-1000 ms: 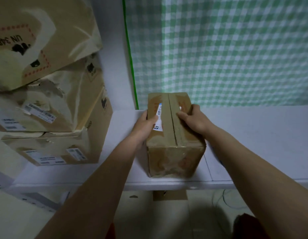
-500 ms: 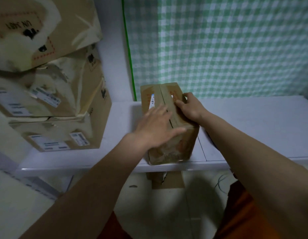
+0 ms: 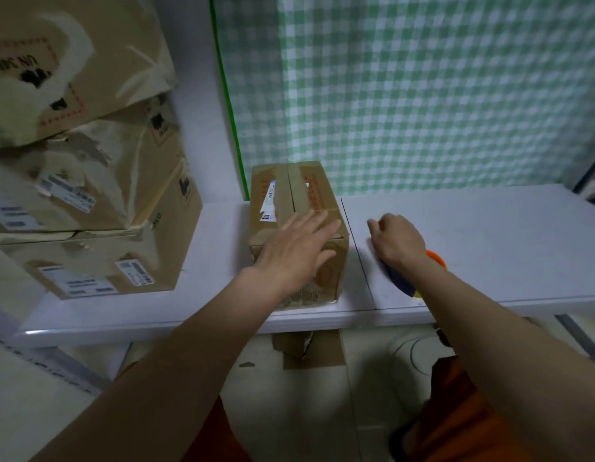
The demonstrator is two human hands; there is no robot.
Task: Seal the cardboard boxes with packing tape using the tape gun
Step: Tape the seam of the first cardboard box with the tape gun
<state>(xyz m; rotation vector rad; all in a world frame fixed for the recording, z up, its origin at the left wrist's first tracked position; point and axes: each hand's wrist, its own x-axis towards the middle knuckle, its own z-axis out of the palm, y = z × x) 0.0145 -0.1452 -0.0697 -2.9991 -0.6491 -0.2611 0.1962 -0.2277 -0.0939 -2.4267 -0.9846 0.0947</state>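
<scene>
So, head view, the only one. Small cardboard box [image 3: 297, 228] sits on the white counter [image 3: 489, 245], centre, top flaps closed along a seam running 12 to 6. Left hand [image 3: 296, 255] lies flat on its near top, fingers [image 3: 317, 225] straight and spread, pressing the flaps down. Right hand [image 3: 397, 243] is on the counter just beside the box at 3 o'clock, fingers curled, above a blue-and-orange object [image 3: 406, 278], likely the tape gun; forearm hides most of it, so I cannot tell whether the fingers are clamped on anything.

Risks, as I judge them:
- Flaps held by one palm only; lift it early and the seam can spring open, tape lands crooked.
- Box is near the counter's front edge; a hard tape pull toward 6 could slide it off.
- Blind grab at the gun under the wrist could hit the cutter teeth.

Stack of bigger boxes [image 3: 89, 195] at 9 o'clock, well apart.

Versus half a second ago: right hand was on the box's right top edge, now it is off the box and on the counter. Left hand stays flat on top.
</scene>
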